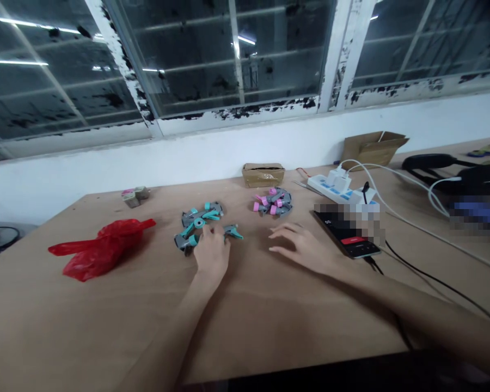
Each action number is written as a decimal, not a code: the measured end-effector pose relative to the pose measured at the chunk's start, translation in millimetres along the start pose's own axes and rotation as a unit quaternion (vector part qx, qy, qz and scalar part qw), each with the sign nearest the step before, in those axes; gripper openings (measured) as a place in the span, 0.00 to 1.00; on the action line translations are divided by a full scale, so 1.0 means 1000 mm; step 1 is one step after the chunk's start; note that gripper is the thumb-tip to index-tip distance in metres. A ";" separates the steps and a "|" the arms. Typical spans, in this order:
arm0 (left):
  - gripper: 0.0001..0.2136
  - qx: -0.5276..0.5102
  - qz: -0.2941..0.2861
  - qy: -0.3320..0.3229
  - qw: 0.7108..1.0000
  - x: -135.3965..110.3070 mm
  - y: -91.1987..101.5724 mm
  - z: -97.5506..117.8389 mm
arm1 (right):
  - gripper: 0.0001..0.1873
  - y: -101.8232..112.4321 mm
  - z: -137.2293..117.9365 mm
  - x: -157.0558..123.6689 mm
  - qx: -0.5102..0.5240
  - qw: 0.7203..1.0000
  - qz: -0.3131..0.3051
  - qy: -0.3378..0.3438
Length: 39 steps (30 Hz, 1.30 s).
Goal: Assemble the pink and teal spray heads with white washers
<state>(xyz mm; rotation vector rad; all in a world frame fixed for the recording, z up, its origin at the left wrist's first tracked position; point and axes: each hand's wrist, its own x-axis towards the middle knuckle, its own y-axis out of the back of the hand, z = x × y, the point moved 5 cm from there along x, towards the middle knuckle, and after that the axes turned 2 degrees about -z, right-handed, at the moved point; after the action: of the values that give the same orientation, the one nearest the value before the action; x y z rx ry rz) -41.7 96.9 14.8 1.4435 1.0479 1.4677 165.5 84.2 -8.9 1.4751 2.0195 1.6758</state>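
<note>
My left hand (213,251) reaches down among several small grey-and-teal plastic pieces (201,216) on the table. Its fingers are bent and closed on one grey-and-teal plastic piece (233,232), partly hidden beneath them. My right hand (297,246) hovers low over the tabletop with fingers apart and nothing in it. Beyond it lies a cluster of grey-and-pink plastic pieces (275,202), apart from the fingers. What exactly these pieces are, I cannot make out.
A red plastic bag (106,247) lies at left on the wooden table (245,326). Small bundled blocks (134,196) sit behind it. Toward the wall stand a small cardboard box (263,175) and an open carton (371,149). A phone (345,234), power strip (330,189) and cables are at right.
</note>
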 end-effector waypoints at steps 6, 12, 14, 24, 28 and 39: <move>0.06 -0.246 0.037 -0.165 0.954 -0.032 0.004 0.050 | 0.41 0.006 0.005 -0.014 0.057 0.998 0.004 -0.019; 0.09 -0.426 -0.034 -0.202 0.881 -0.053 -0.005 0.074 | 0.18 -0.007 0.003 -0.023 0.091 0.994 -0.011 0.056; 0.10 -0.453 -0.033 -0.183 0.872 -0.051 -0.005 0.072 | 0.18 -0.008 0.004 -0.025 0.130 0.990 -0.010 0.047; 0.07 -0.426 0.014 -0.291 0.856 -0.053 0.006 0.074 | 0.23 0.004 -0.004 -0.028 0.215 0.976 0.001 0.031; 0.07 -0.410 0.035 -0.321 0.853 -0.055 0.010 0.074 | 0.24 0.005 -0.005 -0.029 0.235 0.971 -0.008 0.040; 0.06 -0.402 -0.003 -0.330 0.854 -0.049 0.013 0.071 | 0.26 0.001 0.000 -0.032 0.233 0.972 -0.010 0.036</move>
<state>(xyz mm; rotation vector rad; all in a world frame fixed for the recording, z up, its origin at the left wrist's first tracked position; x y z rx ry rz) 30.7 47.5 11.3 1.1442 -0.0245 1.0483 182.8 60.9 -22.6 1.5233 2.5865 1.3180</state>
